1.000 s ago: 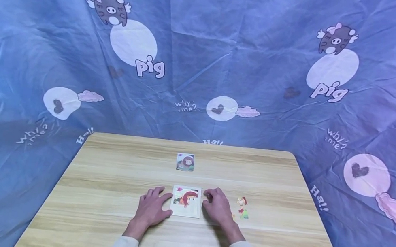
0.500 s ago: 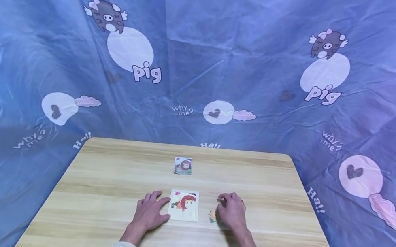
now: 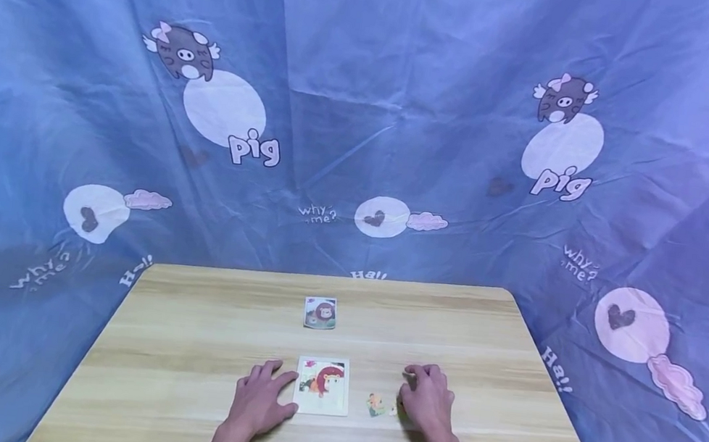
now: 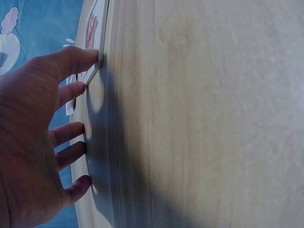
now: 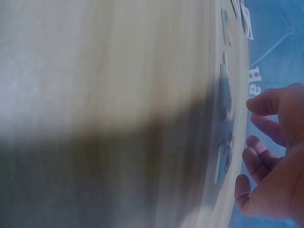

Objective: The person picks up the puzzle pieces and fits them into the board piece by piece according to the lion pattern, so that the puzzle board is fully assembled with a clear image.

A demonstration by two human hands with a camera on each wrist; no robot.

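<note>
A white puzzle board [image 3: 322, 385] with a partly assembled lion picture lies on the table. My left hand [image 3: 260, 400] rests at the board's left side, thumb and index finger touching its edge with fingers spread. In the left wrist view the thumb presses the rim of the board [image 4: 100, 57]. My right hand [image 3: 428, 399] hovers to the right of the board, fingers loosely bent, holding nothing that shows. Loose puzzle pieces lie near it: a colourful one [image 3: 376, 403] and a small pale one [image 3: 393, 408]. The right wrist view shows another piece [image 5: 224, 161] below the fingers.
A small lion picture card [image 3: 321, 313] lies behind the board. The wooden table [image 3: 184, 333] meets a blue printed cloth [image 3: 337, 139] at its back and sides.
My right hand has moved right, away from the board's right edge and over the loose pieces, uncovering some of them. My left hand stays on the board. The head view has tilted up.
</note>
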